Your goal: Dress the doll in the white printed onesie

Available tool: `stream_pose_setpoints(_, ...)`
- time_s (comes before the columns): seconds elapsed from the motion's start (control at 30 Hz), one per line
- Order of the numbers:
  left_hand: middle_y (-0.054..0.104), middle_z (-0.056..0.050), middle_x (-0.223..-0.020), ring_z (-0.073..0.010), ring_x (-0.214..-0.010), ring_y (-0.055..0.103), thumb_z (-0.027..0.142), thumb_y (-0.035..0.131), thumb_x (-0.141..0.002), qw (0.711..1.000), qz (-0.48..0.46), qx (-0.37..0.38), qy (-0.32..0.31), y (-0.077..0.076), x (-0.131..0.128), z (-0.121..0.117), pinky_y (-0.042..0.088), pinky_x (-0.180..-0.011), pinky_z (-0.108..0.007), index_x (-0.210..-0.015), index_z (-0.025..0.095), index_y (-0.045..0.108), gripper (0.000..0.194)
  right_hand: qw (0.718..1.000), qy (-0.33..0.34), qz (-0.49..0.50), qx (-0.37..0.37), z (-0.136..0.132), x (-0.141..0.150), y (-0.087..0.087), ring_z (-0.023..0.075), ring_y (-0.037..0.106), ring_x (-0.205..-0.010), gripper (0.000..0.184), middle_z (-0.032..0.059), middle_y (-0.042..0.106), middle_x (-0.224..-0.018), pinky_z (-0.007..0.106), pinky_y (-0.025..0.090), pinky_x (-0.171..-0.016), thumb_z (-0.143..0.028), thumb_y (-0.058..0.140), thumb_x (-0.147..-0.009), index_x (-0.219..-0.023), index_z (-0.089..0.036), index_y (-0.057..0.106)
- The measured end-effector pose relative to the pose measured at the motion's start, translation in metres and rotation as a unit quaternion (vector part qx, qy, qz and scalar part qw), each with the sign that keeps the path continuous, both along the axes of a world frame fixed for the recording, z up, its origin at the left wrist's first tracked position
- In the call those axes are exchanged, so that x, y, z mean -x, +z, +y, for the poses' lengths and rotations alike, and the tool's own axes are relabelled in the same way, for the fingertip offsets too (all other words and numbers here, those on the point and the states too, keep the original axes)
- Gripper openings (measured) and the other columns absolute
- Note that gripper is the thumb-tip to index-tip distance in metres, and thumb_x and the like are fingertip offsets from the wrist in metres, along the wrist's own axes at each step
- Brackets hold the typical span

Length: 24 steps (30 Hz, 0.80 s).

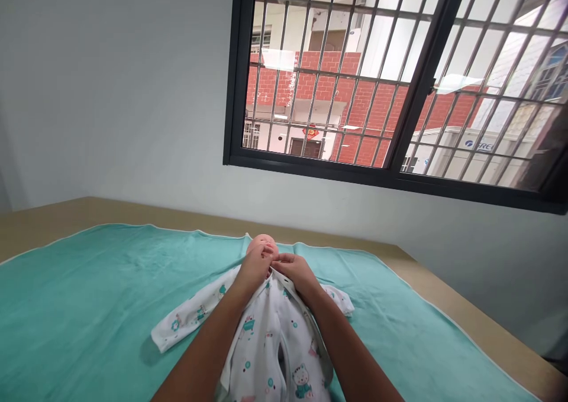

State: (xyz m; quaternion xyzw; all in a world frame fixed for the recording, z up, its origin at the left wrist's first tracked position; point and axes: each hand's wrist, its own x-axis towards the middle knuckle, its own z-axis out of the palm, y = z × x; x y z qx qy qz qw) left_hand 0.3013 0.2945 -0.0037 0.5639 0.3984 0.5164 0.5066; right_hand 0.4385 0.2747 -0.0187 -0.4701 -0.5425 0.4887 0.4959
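Note:
A baby doll (262,240) lies on its back, its head toward the wall. It wears a white baby garment (260,331) printed with teal and pink figures. One sleeve stretches out to the left, the other shows partly beyond my right forearm. Both my hands meet at the neckline, just below the doll's chin. My left hand (258,265) has its fingers closed at the collar. Beside it my right hand (293,270) pinches the collar edge. Lower down, the garment's front gapes in a narrow slit. My forearms cover part of its sides.
A teal blanket (102,295) with a pale edge covers much of the wooden table (488,322). Behind stands a grey-white wall (133,94) with a dark-framed, barred window (310,162).

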Motion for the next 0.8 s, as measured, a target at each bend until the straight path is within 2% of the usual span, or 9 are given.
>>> stream_pose_setpoints(0.13, 0.049, 0.007, -0.045, -0.011, -0.038, 0.043, 0.023, 0.064, -0.074, 0.999, 0.014, 0.04, -0.016, -0.001, 0.0, 0.002, 0.03, -0.043, -0.021, -0.087, 0.02, 0.058, 0.015, 0.999, 0.009, 0.017, 0.027, 0.001, -0.002, -0.001, 0.0204, 0.066, -0.075, 0.035, 0.0036, 0.073, -0.081, 0.03, 0.049, -0.07, -0.04, 0.08, -0.064, -0.09, -0.018, 0.073)
stream_pose_setpoints(0.23, 0.046, 0.008, -0.04, -0.0106, -0.036, 0.043, 0.02, 0.062, -0.072, 0.998, 0.011, 0.055, -0.027, 0.003, 0.002, -0.001, 0.029, -0.042, -0.019, -0.092, 0.019, 0.057, 0.02, 0.999, -0.002, 0.016, 0.033, 0.001, -0.002, 0.0, 0.0203, 0.066, -0.074, 0.038, 0.0031, 0.072, -0.078, 0.03, 0.049, -0.07, -0.039, 0.08, -0.063, -0.093, -0.018, 0.071)
stream_pose_setpoints(0.47, 0.046, 0.009, -0.044, -0.0077, -0.04, 0.042, 0.013, 0.057, -0.066, 0.995, -0.044, 0.089, -0.026, 0.013, 0.005, -0.012, 0.031, -0.043, -0.017, -0.1, 0.017, 0.055, 0.035, 1.0, 0.007, -0.004, 0.022, 0.0, -0.001, 0.001, 0.0171, 0.064, -0.07, 0.036, 0.0013, 0.071, -0.078, 0.028, 0.046, -0.068, -0.036, 0.077, -0.068, -0.099, -0.02, 0.068)
stream_pose_setpoints(0.67, 0.057, 0.006, -0.059, -0.0059, -0.047, 0.049, 0.02, 0.071, -0.059, 0.993, -0.074, 0.088, -0.012, 0.009, 0.004, -0.009, 0.037, -0.046, -0.016, -0.094, 0.017, 0.061, 0.036, 1.0, 0.002, -0.007, 0.014, -0.001, -0.002, 0.001, 0.0158, 0.062, -0.065, 0.034, -0.0005, 0.069, -0.074, 0.026, 0.045, -0.062, -0.035, 0.077, -0.067, -0.096, -0.021, 0.067)
stream_pose_setpoints(0.8, 0.059, 0.005, -0.059, -0.0072, -0.049, 0.052, 0.019, 0.072, -0.056, 0.992, -0.081, 0.096, -0.005, 0.007, 0.005, -0.008, 0.04, -0.047, -0.017, -0.09, 0.016, 0.062, 0.036, 0.999, -0.005, -0.02, 0.024, 0.0, -0.002, 0.001, 0.015, 0.062, -0.064, 0.032, -0.0009, 0.068, -0.071, 0.025, 0.043, -0.061, -0.033, 0.076, -0.067, -0.095, -0.02, 0.066)
